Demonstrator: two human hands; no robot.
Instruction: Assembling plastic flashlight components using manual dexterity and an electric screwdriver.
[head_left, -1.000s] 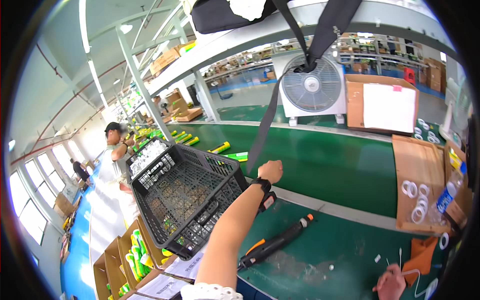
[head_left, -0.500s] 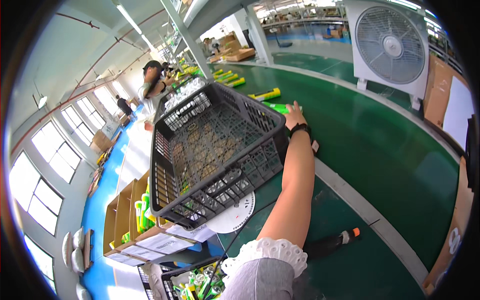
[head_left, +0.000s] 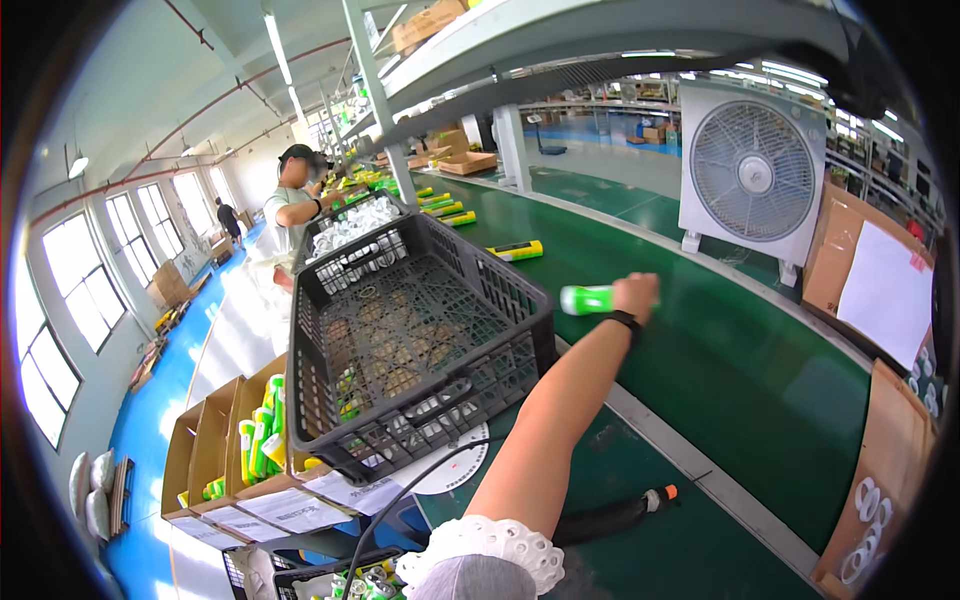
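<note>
A tube (head_left: 590, 299) is gripped by one end in the tightly curled left hand (head_left: 637, 294), presumably so its nine-o'clock end is left uncovered.

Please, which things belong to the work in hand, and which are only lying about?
Seemingly in the work: green-and-white tube in the left hand; green belt beneath; black plastic crate.
Seemingly lying about: box fan; orange-tipped black tool; pale sacks on the floor.

Crate (head_left: 430, 402) is sitting left, cartons (head_left: 210, 432) standing at its near left, tool (head_left: 620, 515) lying on desk (head_left: 665, 555) near right, fan (head_left: 755, 175) standing far right, left hand (head_left: 636, 296) holding cylinder (head_left: 588, 300) right of crate.
</note>
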